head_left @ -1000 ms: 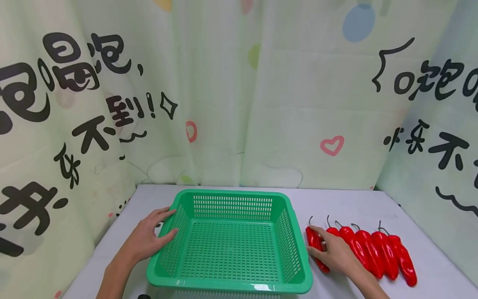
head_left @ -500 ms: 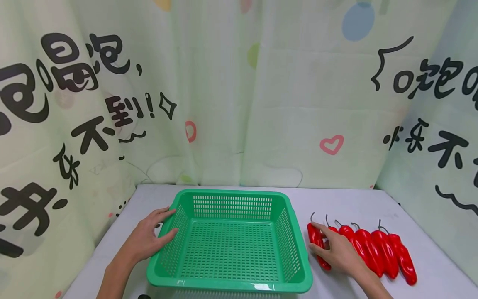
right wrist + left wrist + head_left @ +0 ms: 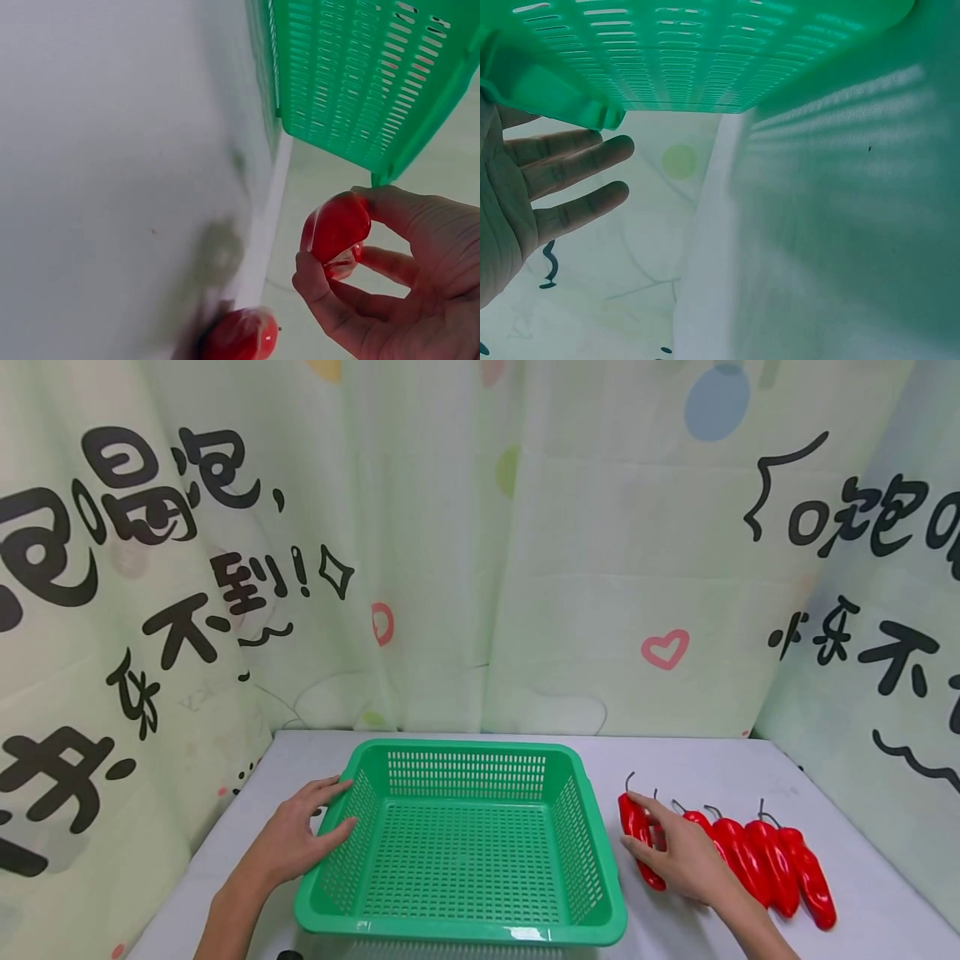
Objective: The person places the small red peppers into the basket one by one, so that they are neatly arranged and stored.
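My right hand [image 3: 686, 853] grips a glossy red chili pepper [image 3: 633, 820] between thumb and fingers, just right of the green plastic basket [image 3: 457, 931]. In the right wrist view that pepper [image 3: 336, 225] is seen end-on, above its shadow on the table. More red shows behind it among the fingers; I cannot tell whether this is a second pepper. My left hand [image 3: 303, 831] touches the basket's left rim, thumb over the inner side. Its other fingers extend straight in the left wrist view.
Several more red chili peppers [image 3: 765, 868] lie side by side on the white table [image 3: 862, 893], to the right of my right hand. A patterned pale green curtain [image 3: 570, 568] stands behind and on both sides of the table.
My right hand has moved slightly up and right in the head view, with the chili pepper in it. The left hand and the basket stay put.
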`<state>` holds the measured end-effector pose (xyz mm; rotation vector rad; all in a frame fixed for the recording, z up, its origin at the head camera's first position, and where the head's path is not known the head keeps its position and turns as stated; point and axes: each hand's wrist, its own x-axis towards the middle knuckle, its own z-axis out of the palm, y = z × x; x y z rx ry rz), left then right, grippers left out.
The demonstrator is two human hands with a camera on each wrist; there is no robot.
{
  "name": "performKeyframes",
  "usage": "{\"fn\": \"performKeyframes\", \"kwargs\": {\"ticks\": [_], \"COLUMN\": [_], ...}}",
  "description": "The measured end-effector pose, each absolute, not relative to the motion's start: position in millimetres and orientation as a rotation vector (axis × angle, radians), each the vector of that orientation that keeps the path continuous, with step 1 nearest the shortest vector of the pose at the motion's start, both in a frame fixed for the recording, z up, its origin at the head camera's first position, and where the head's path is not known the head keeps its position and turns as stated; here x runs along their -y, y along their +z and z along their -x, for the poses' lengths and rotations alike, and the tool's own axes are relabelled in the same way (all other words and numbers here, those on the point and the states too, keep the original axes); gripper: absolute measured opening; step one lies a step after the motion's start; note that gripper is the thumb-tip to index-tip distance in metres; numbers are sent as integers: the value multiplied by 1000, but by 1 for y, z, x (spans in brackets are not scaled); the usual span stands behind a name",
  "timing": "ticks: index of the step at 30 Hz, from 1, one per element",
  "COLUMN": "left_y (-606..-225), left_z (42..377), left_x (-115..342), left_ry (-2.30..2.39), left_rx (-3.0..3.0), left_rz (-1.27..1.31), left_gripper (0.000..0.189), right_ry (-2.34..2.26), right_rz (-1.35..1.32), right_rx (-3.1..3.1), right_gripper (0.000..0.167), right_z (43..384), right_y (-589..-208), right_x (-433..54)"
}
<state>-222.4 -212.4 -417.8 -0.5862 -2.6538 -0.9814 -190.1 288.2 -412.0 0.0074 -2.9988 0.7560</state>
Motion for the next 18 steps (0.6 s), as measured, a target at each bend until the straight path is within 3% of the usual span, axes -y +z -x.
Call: {"fn": "performKeyframes", "kwargs": {"ticks": [18], "left_y": [-417], "left_z": [222], "left_x": [212], "left_ry": [-1002], "left_rx": [2649], "left_rz": [598], "left_gripper": [53], "right_ry": [762], "right_rz": [-57], "right_rx": [2932], "right_gripper": [87], "right_z": [184], "right_y": [-390], "right_x": [-282]}}
